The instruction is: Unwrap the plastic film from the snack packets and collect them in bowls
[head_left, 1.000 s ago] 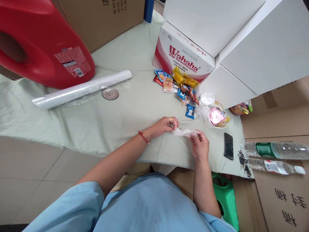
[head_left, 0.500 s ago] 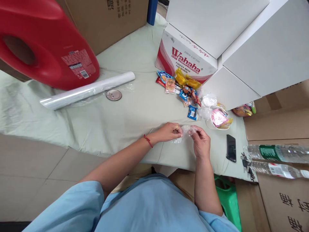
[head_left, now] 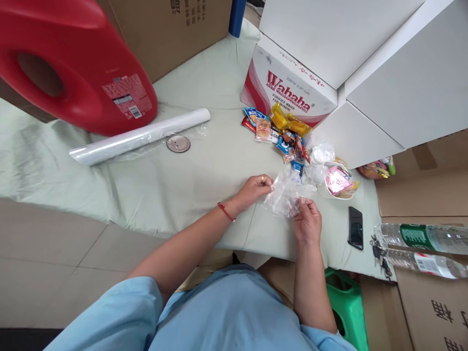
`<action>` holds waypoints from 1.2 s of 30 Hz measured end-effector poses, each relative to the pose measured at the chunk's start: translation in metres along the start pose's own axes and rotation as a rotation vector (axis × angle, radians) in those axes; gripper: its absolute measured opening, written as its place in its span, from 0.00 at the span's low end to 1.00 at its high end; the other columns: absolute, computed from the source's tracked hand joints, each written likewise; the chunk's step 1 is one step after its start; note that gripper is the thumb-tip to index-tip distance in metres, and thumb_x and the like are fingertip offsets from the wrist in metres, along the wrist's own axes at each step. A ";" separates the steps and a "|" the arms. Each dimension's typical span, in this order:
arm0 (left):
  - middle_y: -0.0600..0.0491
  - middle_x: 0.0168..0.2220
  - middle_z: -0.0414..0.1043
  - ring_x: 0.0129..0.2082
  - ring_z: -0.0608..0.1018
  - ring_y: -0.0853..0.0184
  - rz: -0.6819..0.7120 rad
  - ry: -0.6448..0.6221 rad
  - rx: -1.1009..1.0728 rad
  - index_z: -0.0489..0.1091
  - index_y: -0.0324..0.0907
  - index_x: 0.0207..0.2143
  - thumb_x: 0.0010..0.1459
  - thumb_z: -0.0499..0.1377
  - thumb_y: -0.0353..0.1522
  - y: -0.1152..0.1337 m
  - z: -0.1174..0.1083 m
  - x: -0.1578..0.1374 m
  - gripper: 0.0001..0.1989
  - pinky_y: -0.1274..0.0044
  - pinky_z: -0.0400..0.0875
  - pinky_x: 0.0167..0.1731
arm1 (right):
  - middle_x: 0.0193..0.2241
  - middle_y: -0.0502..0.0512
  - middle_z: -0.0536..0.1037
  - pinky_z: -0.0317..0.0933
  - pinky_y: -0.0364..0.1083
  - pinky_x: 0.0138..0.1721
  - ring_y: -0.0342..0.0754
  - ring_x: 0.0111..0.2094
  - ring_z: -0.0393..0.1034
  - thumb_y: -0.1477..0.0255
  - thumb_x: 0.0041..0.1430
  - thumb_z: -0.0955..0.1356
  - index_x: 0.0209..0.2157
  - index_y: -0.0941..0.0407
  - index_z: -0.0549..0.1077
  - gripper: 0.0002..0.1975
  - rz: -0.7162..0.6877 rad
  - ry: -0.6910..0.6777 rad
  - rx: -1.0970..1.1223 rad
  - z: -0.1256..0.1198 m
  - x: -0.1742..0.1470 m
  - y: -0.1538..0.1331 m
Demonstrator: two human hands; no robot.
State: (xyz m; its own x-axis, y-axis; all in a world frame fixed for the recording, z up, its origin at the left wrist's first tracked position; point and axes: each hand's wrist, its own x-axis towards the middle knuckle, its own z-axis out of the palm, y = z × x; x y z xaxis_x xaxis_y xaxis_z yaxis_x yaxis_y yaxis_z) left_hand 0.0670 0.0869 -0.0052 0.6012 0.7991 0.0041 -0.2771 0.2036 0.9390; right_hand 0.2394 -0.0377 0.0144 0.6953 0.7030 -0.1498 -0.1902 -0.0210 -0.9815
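A clear plastic bag [head_left: 283,195] is spread between my two hands above the cloth-covered table [head_left: 219,170]. My left hand [head_left: 255,191], with a ring and a red wrist cord, pinches its left edge. On the lower right edge, my right hand [head_left: 307,219] grips the film between thumb and fingers. Just beyond the bag lies a pile of small wrapped snacks [head_left: 283,131]; a blue packet [head_left: 298,168] is partly covered by the film. To the right stands a white container [head_left: 334,195] holding a pink packet [head_left: 338,179], beside crumpled clear plastic [head_left: 322,152].
A white plastic roll [head_left: 142,136] and a round lid-like disc [head_left: 178,143] lie at left, before a large red jug [head_left: 84,73]. The Wahaha carton [head_left: 288,87] stands behind the snacks. At right are a phone [head_left: 355,228], keys [head_left: 380,256] and plastic bottles [head_left: 417,236].
The bag, bunched up between my fingers before, is now opened out wide. My left hand has risen slightly and my right has shifted a little toward me. The view has turned slightly.
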 end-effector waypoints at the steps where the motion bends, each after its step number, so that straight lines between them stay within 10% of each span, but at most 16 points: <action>1: 0.55 0.32 0.71 0.33 0.72 0.70 -0.010 0.017 -0.038 0.65 0.42 0.26 0.50 0.63 0.39 0.001 -0.003 0.001 0.12 0.76 0.68 0.36 | 0.32 0.47 0.80 0.69 0.44 0.35 0.44 0.33 0.73 0.61 0.44 0.83 0.31 0.53 0.74 0.20 0.025 -0.002 0.035 -0.004 0.002 -0.003; 8: 0.55 0.34 0.71 0.34 0.74 0.71 -0.077 0.165 -0.153 0.68 0.42 0.33 0.44 0.69 0.35 0.002 -0.005 0.003 0.16 0.77 0.68 0.36 | 0.35 0.48 0.81 0.69 0.43 0.34 0.44 0.34 0.74 0.61 0.43 0.83 0.32 0.52 0.74 0.21 -0.009 0.013 0.067 -0.023 -0.001 -0.013; 14: 0.55 0.33 0.70 0.29 0.68 0.73 0.006 0.022 0.026 0.69 0.41 0.36 0.54 0.67 0.43 0.000 -0.003 -0.002 0.16 0.78 0.65 0.32 | 0.34 0.51 0.81 0.64 0.45 0.35 0.44 0.32 0.69 0.60 0.53 0.80 0.31 0.53 0.77 0.15 -0.232 -0.106 -0.165 -0.013 -0.016 -0.012; 21: 0.44 0.63 0.69 0.64 0.68 0.51 0.288 -0.009 0.534 0.67 0.49 0.65 0.48 0.73 0.33 0.003 -0.001 -0.005 0.41 0.58 0.59 0.66 | 0.37 0.55 0.82 0.67 0.51 0.42 0.51 0.40 0.74 0.61 0.57 0.79 0.31 0.51 0.79 0.11 -0.279 -0.332 -0.257 -0.007 -0.028 -0.020; 25: 0.49 0.62 0.72 0.73 0.57 0.47 0.394 -0.114 0.651 0.80 0.51 0.46 0.54 0.71 0.32 0.005 0.001 -0.010 0.16 0.55 0.46 0.72 | 0.38 0.55 0.83 0.69 0.52 0.43 0.50 0.38 0.75 0.61 0.58 0.79 0.33 0.51 0.79 0.11 -0.202 -0.414 -0.272 -0.005 -0.036 -0.025; 27: 0.49 0.56 0.76 0.72 0.60 0.49 0.399 -0.107 0.598 0.79 0.48 0.34 0.58 0.69 0.34 0.005 0.002 -0.011 0.01 0.56 0.48 0.71 | 0.38 0.54 0.83 0.70 0.51 0.41 0.49 0.35 0.75 0.60 0.56 0.79 0.33 0.52 0.80 0.12 -0.156 -0.369 -0.265 -0.006 -0.037 -0.026; 32: 0.50 0.38 0.77 0.48 0.78 0.61 0.213 0.067 0.111 0.70 0.44 0.32 0.60 0.64 0.35 0.003 -0.002 -0.004 0.07 0.66 0.71 0.56 | 0.28 0.48 0.80 0.64 0.42 0.26 0.41 0.24 0.69 0.57 0.49 0.82 0.32 0.53 0.76 0.19 -0.011 -0.117 -0.153 -0.021 -0.026 -0.028; 36: 0.56 0.31 0.71 0.30 0.75 0.70 0.015 0.254 -0.152 0.63 0.45 0.33 0.58 0.63 0.40 0.002 -0.007 0.002 0.12 0.78 0.71 0.31 | 0.26 0.46 0.76 0.55 0.39 0.18 0.39 0.20 0.65 0.56 0.41 0.84 0.31 0.54 0.72 0.25 0.131 -0.021 -0.121 -0.041 -0.018 -0.032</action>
State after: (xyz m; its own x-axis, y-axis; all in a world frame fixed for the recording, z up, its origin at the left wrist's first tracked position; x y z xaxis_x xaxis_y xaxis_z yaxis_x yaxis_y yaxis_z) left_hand 0.0622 0.0934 -0.0055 0.3946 0.9148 -0.0867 -0.4048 0.2577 0.8773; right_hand 0.2610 -0.0790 0.0438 0.6551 0.7032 -0.2763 -0.1924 -0.1983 -0.9611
